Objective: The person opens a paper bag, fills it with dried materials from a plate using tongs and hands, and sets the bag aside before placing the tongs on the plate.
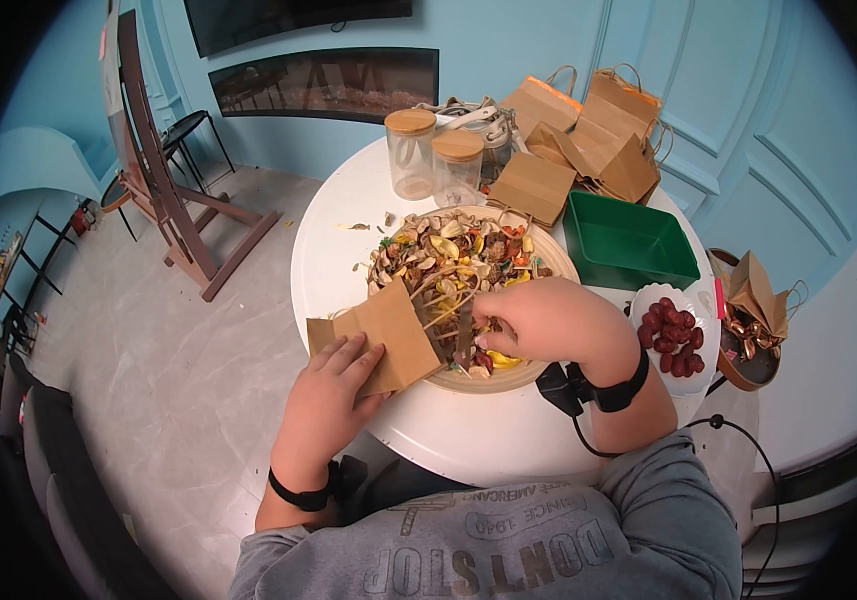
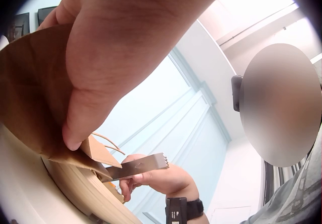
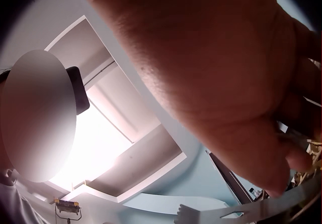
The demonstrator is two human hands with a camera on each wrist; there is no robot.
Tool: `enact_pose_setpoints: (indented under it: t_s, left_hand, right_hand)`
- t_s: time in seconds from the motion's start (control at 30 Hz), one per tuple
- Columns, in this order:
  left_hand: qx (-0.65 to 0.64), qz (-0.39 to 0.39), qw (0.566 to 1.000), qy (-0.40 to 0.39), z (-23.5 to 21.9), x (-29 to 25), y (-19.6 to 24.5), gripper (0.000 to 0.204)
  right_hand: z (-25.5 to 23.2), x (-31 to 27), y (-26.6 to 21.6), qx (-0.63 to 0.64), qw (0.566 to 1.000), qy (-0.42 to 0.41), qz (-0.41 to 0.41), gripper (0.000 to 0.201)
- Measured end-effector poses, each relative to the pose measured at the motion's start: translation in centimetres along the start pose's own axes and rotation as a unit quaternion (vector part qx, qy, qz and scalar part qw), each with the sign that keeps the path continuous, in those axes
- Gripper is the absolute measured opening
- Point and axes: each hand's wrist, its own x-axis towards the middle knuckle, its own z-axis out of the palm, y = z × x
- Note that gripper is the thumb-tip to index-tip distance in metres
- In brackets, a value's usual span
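My left hand (image 1: 327,405) holds a brown paper bag (image 1: 389,335) tilted over the near left rim of a round wooden tray (image 1: 561,252). In the left wrist view, the thumb presses on the side of the bag (image 2: 35,93). The bag's twisted handles reach over a heap of dried flowers and petals (image 1: 449,245). My right hand (image 1: 549,318) is low over the heap, gripping metal tongs (image 1: 465,338) beside the bag. The tongs' toothed end (image 2: 161,161) shows in the left wrist view. Their lower part is hidden by the bag and tray.
Two glass jars with wooden lids (image 1: 411,160) stand behind the tray, near several paper bags (image 1: 599,125). A green box (image 1: 639,240) and a white plate (image 1: 646,297) of red dates are on the right. A wooden easel (image 1: 164,180) stands on the floor at left.
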Motion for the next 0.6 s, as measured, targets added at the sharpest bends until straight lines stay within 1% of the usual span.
enact_pose_setpoints:
  t_s: [0.07, 0.13, 0.2, 0.3, 0.4, 0.47, 0.5, 0.57, 0.6]
  left_hand:
    - [-0.003, 0.003, 1.000, -0.001, 0.0, 0.0, 0.0, 0.055]
    - [-0.002, 0.002, 1.000, 0.001, 0.0, 0.0, 0.1, 0.055]
    - [0.000, 0.001, 1.000, 0.004, 0.0, 0.0, 0.1, 0.055]
    - [-0.003, 0.005, 1.000, 0.007, 0.1, -0.1, -0.1, 0.056]
    - [-0.017, 0.009, 1.000, 0.019, 0.1, -0.3, -0.4, 0.054]
    - [-0.035, 0.015, 0.998, 0.056, 0.2, -0.3, -0.5, 0.052]
    - [-0.036, 0.016, 0.998, 0.055, 0.2, -0.3, -0.5, 0.052]
    - [-0.053, 0.019, 0.994, 0.091, 0.1, -0.3, -0.4, 0.048]
    - [-0.053, 0.019, 0.994, 0.090, 0.1, -0.3, -0.4, 0.048]
  right_hand:
    - [0.2, 0.1, 0.2, -0.007, 1.000, -0.011, -0.002, 0.018]
    - [0.4, 0.2, 0.2, -0.014, 1.000, -0.023, -0.005, 0.022]
    - [0.4, 0.6, -0.1, -0.031, 0.997, -0.072, 0.008, 0.024]
    - [0.8, 0.8, -0.3, -0.030, 0.996, -0.085, 0.024, 0.025]
    - [1.4, 1.2, 0.0, -0.026, 0.996, -0.085, 0.022, 0.023]
    - [1.6, 1.4, 0.2, -0.026, 0.996, -0.083, 0.030, 0.022]
    - [1.7, 1.5, 0.3, -0.026, 0.996, -0.081, 0.037, 0.021]
    - [1.7, 1.5, 0.2, -0.021, 0.996, -0.081, 0.038, 0.021]
    - [1.7, 1.5, 0.2, -0.017, 0.996, -0.080, 0.038, 0.021]
